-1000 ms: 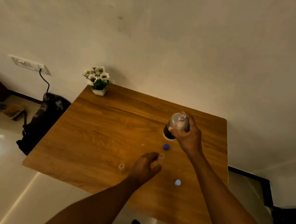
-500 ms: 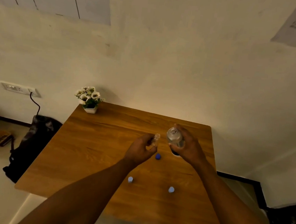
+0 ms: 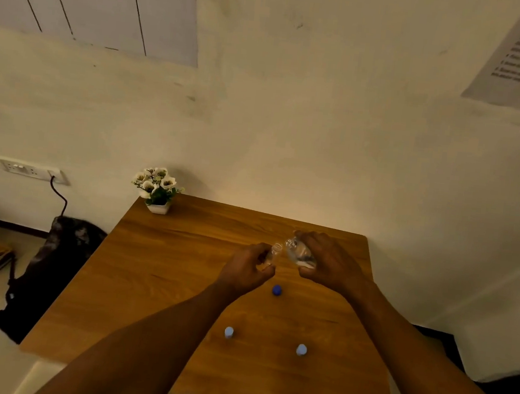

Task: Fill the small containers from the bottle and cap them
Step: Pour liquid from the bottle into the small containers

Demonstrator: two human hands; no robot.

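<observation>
Since the earlier frame, the bottle (image 3: 298, 254) has been tipped further, its mouth brought against the small container (image 3: 273, 252). The bottle is gripped by the closed right hand (image 3: 330, 262); the container is pinched in the curled left hand (image 3: 249, 269), both above the table (image 3: 155, 269). A blue cap (image 3: 276, 290) lies just nearer. Two capped containers (image 3: 229, 332) stand nearer still, well apart.

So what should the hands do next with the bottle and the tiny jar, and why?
Probably tip the bottle a bit more. The right hand holds it tilted, mouth right beside the open small container held by the left hand, so pouring looks about to start.
</observation>
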